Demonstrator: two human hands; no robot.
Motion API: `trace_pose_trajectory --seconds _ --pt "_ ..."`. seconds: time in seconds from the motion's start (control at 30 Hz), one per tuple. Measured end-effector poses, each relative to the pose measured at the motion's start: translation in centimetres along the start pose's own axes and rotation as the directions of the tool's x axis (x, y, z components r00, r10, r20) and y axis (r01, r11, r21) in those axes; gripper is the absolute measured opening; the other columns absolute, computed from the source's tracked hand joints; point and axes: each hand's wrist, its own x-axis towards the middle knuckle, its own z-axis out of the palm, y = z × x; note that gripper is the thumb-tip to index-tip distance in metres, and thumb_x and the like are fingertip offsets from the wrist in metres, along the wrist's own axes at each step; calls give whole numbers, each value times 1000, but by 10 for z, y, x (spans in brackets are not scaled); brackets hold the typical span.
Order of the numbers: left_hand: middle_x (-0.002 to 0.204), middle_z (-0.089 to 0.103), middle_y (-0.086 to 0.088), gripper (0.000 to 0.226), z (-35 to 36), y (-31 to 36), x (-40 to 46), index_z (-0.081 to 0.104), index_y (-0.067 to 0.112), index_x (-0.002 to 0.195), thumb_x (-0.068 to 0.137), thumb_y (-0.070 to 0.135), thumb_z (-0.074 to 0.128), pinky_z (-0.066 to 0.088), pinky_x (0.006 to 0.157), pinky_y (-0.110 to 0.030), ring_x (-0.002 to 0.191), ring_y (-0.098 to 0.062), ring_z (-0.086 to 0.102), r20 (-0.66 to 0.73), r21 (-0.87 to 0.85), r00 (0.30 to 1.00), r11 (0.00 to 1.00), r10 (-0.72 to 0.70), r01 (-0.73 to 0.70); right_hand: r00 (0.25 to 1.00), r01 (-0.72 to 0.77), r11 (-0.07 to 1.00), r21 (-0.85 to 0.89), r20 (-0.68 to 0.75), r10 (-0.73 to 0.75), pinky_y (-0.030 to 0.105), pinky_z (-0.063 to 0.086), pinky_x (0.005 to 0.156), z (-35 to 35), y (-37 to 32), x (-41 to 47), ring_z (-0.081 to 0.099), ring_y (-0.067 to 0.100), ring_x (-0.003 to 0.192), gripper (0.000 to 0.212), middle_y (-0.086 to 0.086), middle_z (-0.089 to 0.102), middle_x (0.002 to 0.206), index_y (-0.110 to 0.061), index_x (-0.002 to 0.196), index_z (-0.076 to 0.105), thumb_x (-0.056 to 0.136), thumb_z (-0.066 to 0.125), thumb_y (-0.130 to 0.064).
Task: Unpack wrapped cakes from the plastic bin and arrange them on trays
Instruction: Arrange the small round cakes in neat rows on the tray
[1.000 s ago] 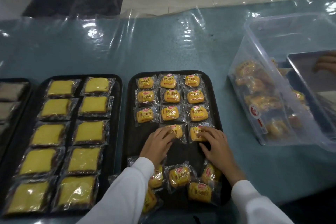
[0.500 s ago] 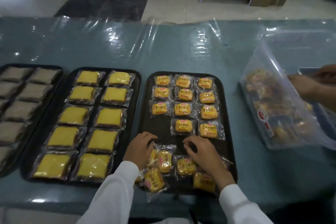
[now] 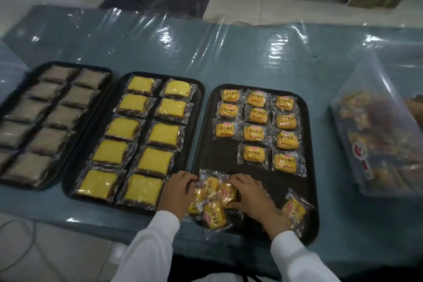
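**Both hands on the loose pile, open slot up-left in the grid**

Near edge: left hand (image 3: 177,192) and right hand (image 3: 248,197) both sit on a loose pile of small wrapped cakes (image 3: 214,199) at the near end of the right-hand black tray (image 3: 309,224). Left fingers are curled against the pile's left side, touching wrappers; a firm pinch can't be confirmed. Right fingers are curled over the pack at the pile's right, looks like a grip on it. One stray pack (image 3: 294,209) lies tilted, just right of the right wrist, apart from the pile.

Key relation: the empty slot (image 3: 225,155) in the fourth row, left column, lies straight ahead of the pile, slightly left, so nearer the left hand. The two packs already in that row (image 3: 254,154) sit beside it to the right. Arranged packs lie label up in straight rows; pile packs are skewed, so the next one likely needs a turn before setting down.

Further out: three full rows of the grid. Left of this tray, a tray of yellow sponge slices (image 3: 146,135), full; beyond it left, a tray of brown slices (image 3: 52,110). Far right on the table (image 3: 251,52), the clear plastic bin (image 3: 366,144), more cakes inside, blurry.

Judged progress: third tray about half filled.
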Motion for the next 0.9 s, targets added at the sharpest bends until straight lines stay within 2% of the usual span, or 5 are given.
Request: trace_pose_trajectory --seconds 0.2,0.4,0.57,0.73,0.9 --pt "116 59 14 22 -8 -10 -4 67 28 116 100 15 59 51 95 -29 105 -7 54 10 -34 1000 999 17 -17 991 -136 989 54 -8 136 43 31 114 2 2 4 39 11 136 79 -16 46 146 -41 146 47 77 86 -38" --pt "114 56 16 22 -13 7 10 61 28 117 101 14 55 44 89 -19 105 -5 53 23 -26 998 998 59 -59 959 -248 965 83 -121 256 40 37 107 7 5 0 45 11 131 72 -17 53 139 -40 141 51 78 84 -48" --pt "127 58 9 24 -7 22 28 58 25 125 102 21 54 47 96 -27 112 -12 56 179 -18 972 989 151 -150 932 -298 946 132 -174 318 40 39 102 10 1 -1 49 12 126 69 -16 55 134 -38 139 55 77 85 -48" --pt "135 59 5 34 0 25 41 53 24 136 103 29 54 49 101 -32 118 -16 59 315 37 928 975 197 -219 868 -376 899 225 -254 427 43 43 102 14 -1 -2 54 13 121 62 -15 59 128 -37 132 60 76 85 -50" --pt "137 57 4 41 7 28 49 49 25 143 104 36 51 46 104 -33 121 -18 56 367 60 894 953 256 -297 748 -495 809 316 -319 582 45 43 100 13 -9 1 60 14 112 50 -13 63 117 -35 121 64 79 80 -58"
